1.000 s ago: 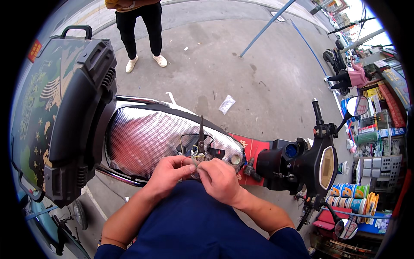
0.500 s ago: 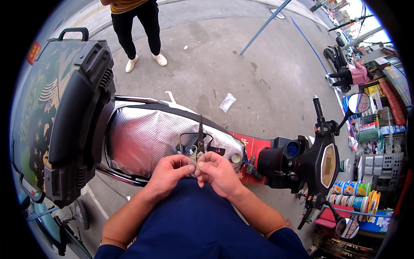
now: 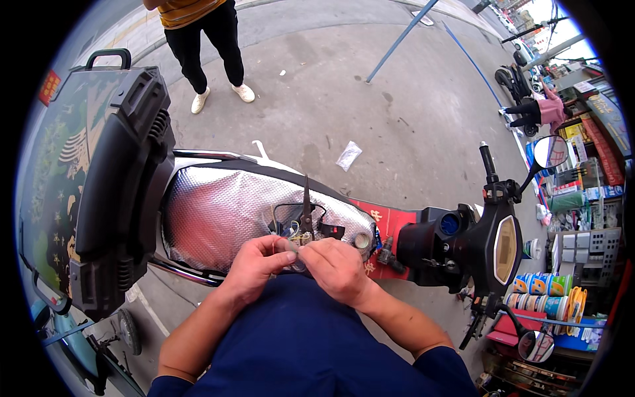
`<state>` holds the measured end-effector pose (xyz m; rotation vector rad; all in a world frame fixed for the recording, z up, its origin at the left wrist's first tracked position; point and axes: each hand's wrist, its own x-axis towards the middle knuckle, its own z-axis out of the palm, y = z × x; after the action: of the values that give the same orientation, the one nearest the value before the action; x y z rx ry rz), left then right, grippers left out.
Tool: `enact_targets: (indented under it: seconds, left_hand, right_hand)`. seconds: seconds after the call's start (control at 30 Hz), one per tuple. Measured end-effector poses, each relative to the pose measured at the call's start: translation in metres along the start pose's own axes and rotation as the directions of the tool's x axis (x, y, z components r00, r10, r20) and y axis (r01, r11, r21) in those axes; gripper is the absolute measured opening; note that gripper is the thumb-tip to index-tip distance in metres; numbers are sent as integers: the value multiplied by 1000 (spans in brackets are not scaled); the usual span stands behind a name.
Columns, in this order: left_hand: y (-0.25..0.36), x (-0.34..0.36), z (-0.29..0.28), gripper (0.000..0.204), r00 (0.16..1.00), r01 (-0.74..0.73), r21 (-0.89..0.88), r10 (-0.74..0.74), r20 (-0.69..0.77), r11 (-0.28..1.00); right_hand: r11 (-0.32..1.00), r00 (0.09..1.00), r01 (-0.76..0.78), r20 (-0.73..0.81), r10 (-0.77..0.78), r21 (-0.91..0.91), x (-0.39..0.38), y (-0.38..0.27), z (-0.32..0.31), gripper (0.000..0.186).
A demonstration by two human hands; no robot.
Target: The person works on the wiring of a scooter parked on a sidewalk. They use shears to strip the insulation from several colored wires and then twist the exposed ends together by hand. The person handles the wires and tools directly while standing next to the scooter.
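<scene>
Both hands meet low over the scooter seat (image 3: 211, 198), which has a silvery quilted cover. My left hand (image 3: 261, 261) is closed in a pinch of thumb and forefinger. Against it, my right hand (image 3: 334, 264) is also pinched, its knuckles turned up and hiding its fingertips. Thin pale wires (image 3: 296, 229) come up just beyond the fingers; what exactly the fingertips grip is too small to make out. Dark scissors (image 3: 306, 210) lie on the seat, blades pointing away. A black cable loop and a small black piece (image 3: 332, 231) are beside them. A tape roll (image 3: 362, 240) sits further right.
A power drill (image 3: 387, 253) lies on the red footboard mat (image 3: 397, 218). The handlebar (image 3: 489, 172) and mirrors are to the right, a large black top box (image 3: 112, 185) to the left. A person (image 3: 205, 46) stands beyond the seat. Shelved goods (image 3: 582, 245) line the far right.
My right hand has rolled over so its knuckles face up, and its fingertips have shifted slightly. My left hand keeps its pinch almost in place. The view has shifted a little.
</scene>
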<state>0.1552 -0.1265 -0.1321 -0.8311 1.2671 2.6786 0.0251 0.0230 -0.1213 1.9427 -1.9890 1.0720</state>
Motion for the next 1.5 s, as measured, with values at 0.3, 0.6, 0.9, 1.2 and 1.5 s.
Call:
enact_targets:
  seconds: [0.3, 0.6, 0.9, 1.2, 1.5]
  left_hand:
    - [-15, -1, 5, 9, 948, -242, 515, 313, -54, 822]
    - [-4, 2, 3, 12, 994, -100, 41, 102, -38, 994]
    - [-16, 8, 5, 6, 983, -164, 171, 176, -53, 971]
    - [-9, 4, 6, 7, 982, -152, 182, 168, -80, 972]
    - [-18, 11, -5, 14, 986, -164, 34, 164, 2, 986]
  right_hand:
    - [-262, 295, -774, 694, 657, 577, -4, -18, 13, 11]
    - [766, 816, -561, 50, 577, 315, -13, -19, 4, 21]
    - [912, 916, -399, -3, 401, 98, -6, -15, 15, 11]
    - [-559, 173, -661, 827, 535, 500, -6, -9, -1, 13]
    - [815, 847, -530, 110, 520, 232, -3, -16, 10, 12]
